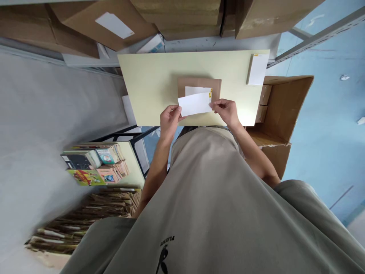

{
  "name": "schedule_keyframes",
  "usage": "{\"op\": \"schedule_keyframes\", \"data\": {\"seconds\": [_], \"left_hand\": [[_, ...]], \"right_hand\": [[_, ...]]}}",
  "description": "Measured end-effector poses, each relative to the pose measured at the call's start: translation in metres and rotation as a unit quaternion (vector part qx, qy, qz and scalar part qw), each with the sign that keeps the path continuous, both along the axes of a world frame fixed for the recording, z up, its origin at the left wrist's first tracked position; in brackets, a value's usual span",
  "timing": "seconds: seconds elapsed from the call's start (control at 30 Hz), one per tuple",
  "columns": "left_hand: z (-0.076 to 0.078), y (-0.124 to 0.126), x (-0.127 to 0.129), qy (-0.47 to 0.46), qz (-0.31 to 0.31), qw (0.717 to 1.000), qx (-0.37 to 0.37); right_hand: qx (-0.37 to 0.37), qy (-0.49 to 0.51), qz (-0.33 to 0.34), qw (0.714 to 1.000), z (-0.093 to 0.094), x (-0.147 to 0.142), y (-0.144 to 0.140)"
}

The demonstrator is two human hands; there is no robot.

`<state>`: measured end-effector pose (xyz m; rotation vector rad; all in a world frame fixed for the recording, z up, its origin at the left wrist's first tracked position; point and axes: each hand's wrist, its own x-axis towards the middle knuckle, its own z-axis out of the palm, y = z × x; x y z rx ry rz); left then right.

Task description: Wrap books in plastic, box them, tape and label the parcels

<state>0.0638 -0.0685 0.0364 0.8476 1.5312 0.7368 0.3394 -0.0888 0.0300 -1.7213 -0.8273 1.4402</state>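
Note:
Between my two hands is a white label sheet point(195, 104) with a small yellow mark at its upper right corner. My left hand point(170, 117) pinches its left end, and the fingers of my right hand point(226, 110) close on its right end. Just beyond it a second white label point(197, 90), also with a yellow mark, lies on a flat brown cardboard box point(182, 82). The held sheet partly covers this label and the box. Under them is a pale yellow tabletop point(151, 83).
A stack of white labels point(258, 69) sits at the table's far right corner. To the right stands an open carton point(288, 110) with smaller boxes inside. Cardboard boxes point(182, 17) line the shelf behind. Stacked books point(97, 163) and bundled cardboard point(94, 213) are at left.

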Motion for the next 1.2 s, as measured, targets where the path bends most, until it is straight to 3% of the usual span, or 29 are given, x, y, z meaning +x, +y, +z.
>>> {"op": "schedule_keyframes", "data": {"seconds": [0.2,0.53,0.73,1.2], "left_hand": [[-0.039,0.007,-0.01,0.041,-0.02,0.999,-0.014],[-0.073,0.059,-0.003,0.076,-0.102,0.992,0.014],[-0.1,0.078,0.01,0.08,-0.112,0.99,0.014],[-0.12,0.08,0.013,0.144,-0.125,0.981,0.024]], "right_hand": [[0.009,-0.029,0.009,1.0,-0.009,-0.013,-0.011],[-0.008,-0.142,-0.057,0.988,-0.045,-0.026,-0.009],[-0.043,-0.23,-0.045,0.971,-0.069,-0.032,0.002],[-0.07,-0.267,-0.01,0.961,-0.085,-0.031,0.019]]}}
